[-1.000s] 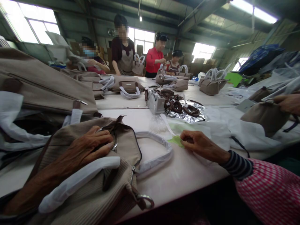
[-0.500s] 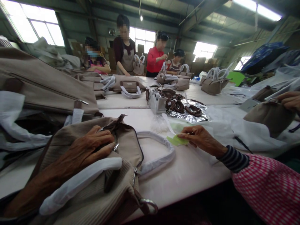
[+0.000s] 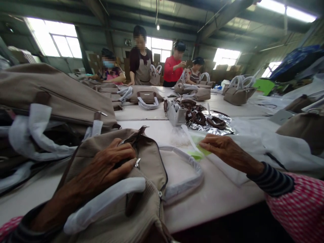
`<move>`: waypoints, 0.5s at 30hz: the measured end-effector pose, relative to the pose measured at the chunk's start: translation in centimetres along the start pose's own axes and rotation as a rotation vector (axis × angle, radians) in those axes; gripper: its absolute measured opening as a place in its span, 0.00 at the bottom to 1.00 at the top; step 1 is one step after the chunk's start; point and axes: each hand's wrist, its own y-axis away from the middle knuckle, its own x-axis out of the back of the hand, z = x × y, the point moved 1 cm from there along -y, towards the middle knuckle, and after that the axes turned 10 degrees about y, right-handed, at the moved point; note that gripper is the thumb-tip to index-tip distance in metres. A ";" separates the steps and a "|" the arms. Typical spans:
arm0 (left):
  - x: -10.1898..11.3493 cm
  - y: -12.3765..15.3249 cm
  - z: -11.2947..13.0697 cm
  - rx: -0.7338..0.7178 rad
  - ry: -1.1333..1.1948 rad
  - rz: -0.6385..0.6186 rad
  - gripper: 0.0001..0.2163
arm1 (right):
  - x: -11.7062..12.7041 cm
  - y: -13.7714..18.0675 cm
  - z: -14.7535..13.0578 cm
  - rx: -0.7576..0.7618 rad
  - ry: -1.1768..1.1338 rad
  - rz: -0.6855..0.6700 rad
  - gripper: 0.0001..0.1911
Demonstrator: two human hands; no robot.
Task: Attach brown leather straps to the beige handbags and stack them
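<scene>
My left hand [image 3: 113,165] lies over the open top of a ribbed taupe handbag [image 3: 149,202], fingers curled on the zipper edge beside a metal zipper pull [image 3: 137,163]. Its near handle [image 3: 108,202], wrapped in white, crosses in front of my left wrist; the far wrapped handle [image 3: 187,189] rests on the table. To the right, my right hand [image 3: 225,150] has its fingertips pinched on a light-green slip [image 3: 204,151], partly covered by the fingers. Another bit of green [image 3: 194,155] and a narrow white strip [image 3: 189,136] are just left of the fingertips.
A large taupe bag [image 3: 76,91] stands at the left. Ahead sit a grey tape dispenser [image 3: 177,114] and coiled brown straps [image 3: 197,116] on silvery wrapping. White sheeting [image 3: 255,145] covers the right side. Several people work across the table [image 3: 141,124] among more handbags.
The view has shifted, so the scene appears farther right and slightly lower. My right hand has drawn the green slip slightly rightward. Another person's hand at the far right has left view.
</scene>
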 end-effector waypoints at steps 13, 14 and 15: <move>0.1 0.3 0.6 0.046 0.017 -0.102 0.13 | -5.8 -8.0 -12.4 -0.007 -0.634 -0.262 0.06; 0.1 0.3 0.6 0.041 0.014 -0.103 0.13 | -6.8 -9.0 -13.1 -0.027 -0.616 -0.323 0.08; 0.0 0.2 0.5 0.034 0.009 -0.111 0.13 | -7.7 -9.9 -13.5 -0.051 -0.585 -0.378 0.09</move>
